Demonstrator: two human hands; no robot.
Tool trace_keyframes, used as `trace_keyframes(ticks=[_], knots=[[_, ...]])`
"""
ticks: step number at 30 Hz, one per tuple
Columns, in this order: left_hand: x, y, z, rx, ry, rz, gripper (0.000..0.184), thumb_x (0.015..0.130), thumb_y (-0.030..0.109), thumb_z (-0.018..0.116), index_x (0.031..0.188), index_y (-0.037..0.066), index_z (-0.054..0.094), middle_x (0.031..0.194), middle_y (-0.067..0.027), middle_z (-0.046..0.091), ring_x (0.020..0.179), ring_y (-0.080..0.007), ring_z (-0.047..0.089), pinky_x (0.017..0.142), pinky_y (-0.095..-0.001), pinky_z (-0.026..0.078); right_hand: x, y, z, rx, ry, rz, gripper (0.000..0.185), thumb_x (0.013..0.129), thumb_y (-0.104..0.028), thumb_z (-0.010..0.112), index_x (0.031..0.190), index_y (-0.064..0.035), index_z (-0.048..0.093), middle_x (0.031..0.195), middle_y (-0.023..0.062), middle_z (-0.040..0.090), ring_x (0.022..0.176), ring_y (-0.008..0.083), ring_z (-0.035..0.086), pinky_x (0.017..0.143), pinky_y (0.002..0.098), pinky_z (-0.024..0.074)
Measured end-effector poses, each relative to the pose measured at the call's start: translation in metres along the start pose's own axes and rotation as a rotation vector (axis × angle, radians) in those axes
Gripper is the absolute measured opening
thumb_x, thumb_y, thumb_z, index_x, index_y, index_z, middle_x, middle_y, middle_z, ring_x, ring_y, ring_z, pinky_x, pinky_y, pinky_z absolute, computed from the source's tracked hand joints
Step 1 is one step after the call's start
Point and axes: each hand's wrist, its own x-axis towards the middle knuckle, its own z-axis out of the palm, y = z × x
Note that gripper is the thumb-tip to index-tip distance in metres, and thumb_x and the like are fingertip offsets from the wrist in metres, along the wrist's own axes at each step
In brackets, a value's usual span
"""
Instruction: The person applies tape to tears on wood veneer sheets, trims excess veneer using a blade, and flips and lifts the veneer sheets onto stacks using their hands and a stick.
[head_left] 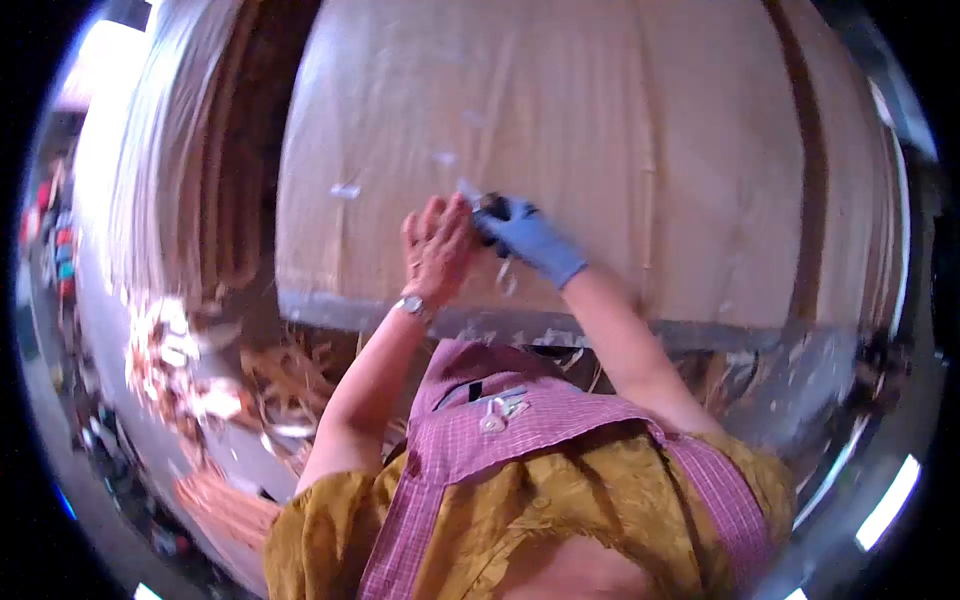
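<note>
The gloved right hand has its grip closed around a small dark tool over the wood sheet, towards the tabletop's near edge. The bare left hand grasps nothing apparent, its fingers spread just beside the tool. The step looks like working the sheet's surface, and the next move probably calls for steady flattening.
</note>
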Motion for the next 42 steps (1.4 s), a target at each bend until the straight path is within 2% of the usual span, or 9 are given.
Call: trace_keyframes(ticks=[4, 7, 12, 16, 23, 29, 30, 36, 42], knots=[[0.002, 0.001, -0.003, 0.009, -0.067, 0.050, 0.050, 0.080, 0.032, 0.067, 0.127, 0.016, 0.060, 0.148, -0.0025, 0.042, 0.134, -0.0302, 0.036, 0.108, -0.0527, 0.024, -0.008, 0.016, 0.001, -0.774, 0.283, -0.247, 0.028, 0.093, -0.028, 0.051, 0.101, -0.0034, 0.062, 0.092, 0.0237, 0.067, 0.084, 0.0359, 0.066, 0.072, 0.0522, 0.0497], [-0.001, -0.002, 0.001, 0.078, -0.011, 0.047, 0.045, 0.082, 0.033, 0.066, 0.123, 0.016, 0.063, 0.144, -0.0025, 0.046, 0.131, -0.0292, 0.040, 0.107, -0.0509, 0.026, -0.036, 0.004, -0.024, -0.710, 0.257, -0.178, 0.027, 0.093, -0.027, 0.056, 0.104, -0.0028, 0.061, 0.086, 0.0169, 0.069, 0.074, 0.0287, 0.068, 0.068, 0.0445, 0.0513], [0.033, 0.007, -0.016, 0.191, -0.183, 0.021, 0.042, 0.085, 0.029, 0.065, 0.124, 0.014, 0.062, 0.138, -0.0048, 0.052, 0.127, -0.0277, 0.045, 0.107, -0.0485, 0.028, -0.134, 0.050, -0.112, 0.390, 0.320, 0.038, 0.033, 0.088, -0.035, 0.071, 0.103, -0.0057, 0.065, 0.076, -0.0009, 0.067, 0.054, 0.0035, 0.051, 0.049, 0.0201, 0.0399], [0.067, 0.082, -0.018, -0.041, 0.015, 0.102, 0.049, 0.087, 0.022, 0.061, 0.134, 0.010, 0.052, 0.137, -0.0119, 0.053, 0.128, -0.0303, 0.045, 0.106, -0.0459, 0.033, -0.219, 0.121, -0.218, 0.321, 0.786, 0.247, 0.017, 0.084, -0.029, 0.075, 0.092, -0.0157, 0.069, 0.071, -0.0036, 0.067, 0.048, 0.0022, 0.038, 0.045, 0.0207, 0.0287], [0.131, 0.325, 0.086, -0.269, -0.162, 0.649, 0.062, 0.085, 0.020, 0.063, 0.141, 0.005, 0.042, 0.148, -0.0143, 0.039, 0.140, -0.0312, 0.032, 0.114, -0.0482, 0.025, -0.232, 0.192, -0.399, 0.278, 0.823, -0.020, 0.018, 0.083, -0.027, 0.074, 0.092, -0.0129, 0.067, 0.073, -0.0011, 0.068, 0.049, 0.0032, 0.038, 0.046, 0.0206, 0.0305], [0.154, 0.428, 0.138, -0.200, -0.140, 0.508, 0.066, 0.087, 0.023, 0.061, 0.145, 0.005, 0.035, 0.149, -0.0134, 0.038, 0.140, -0.0308, 0.032, 0.115, -0.0483, 0.022, -0.189, 0.213, -0.443, -0.141, 0.625, 0.044, 0.036, 0.079, -0.035, 0.075, 0.093, -0.0051, 0.062, 0.075, 0.0034, 0.068, 0.055, 0.0082, 0.050, 0.050, 0.0245, 0.0413], [0.155, 0.439, 0.139, -0.235, -0.106, 0.528, 0.066, 0.087, 0.025, 0.061, 0.144, 0.004, 0.036, 0.148, -0.0131, 0.040, 0.139, -0.0304, 0.033, 0.115, -0.0485, 0.021, -0.192, 0.202, -0.443, -0.168, 0.565, 0.105, 0.049, 0.075, -0.042, 0.074, 0.099, 0.0002, 0.064, 0.094, 0.0173, 0.069, 0.080, 0.0305, 0.068, 0.070, 0.0391, 0.0539], [0.154, 0.478, 0.150, -0.072, -0.160, 0.503, 0.070, 0.084, 0.039, 0.064, 0.144, 0.013, 0.039, 0.148, -0.0096, 0.039, 0.139, -0.0280, 0.031, 0.113, -0.0501, 0.021, -0.214, 0.211, -0.435, -0.769, 0.801, 0.110, 0.042, 0.082, -0.038, 0.065, 0.104, -0.0020, 0.064, 0.101, 0.0234, 0.067, 0.098, 0.0380, 0.064, 0.085, 0.0495, 0.0499], [0.157, 0.475, 0.165, 0.039, -0.111, 0.526, 0.068, 0.083, 0.047, 0.064, 0.143, 0.021, 0.043, 0.146, -0.0038, 0.037, 0.136, -0.0253, 0.033, 0.111, -0.0504, 0.024, -0.254, 0.255, -0.378, -0.392, 0.893, 0.031, 0.037, 0.087, -0.037, 0.062, 0.103, -0.0029, 0.060, 0.095, 0.0229, 0.067, 0.089, 0.0400, 0.065, 0.076, 0.0514, 0.0509]])
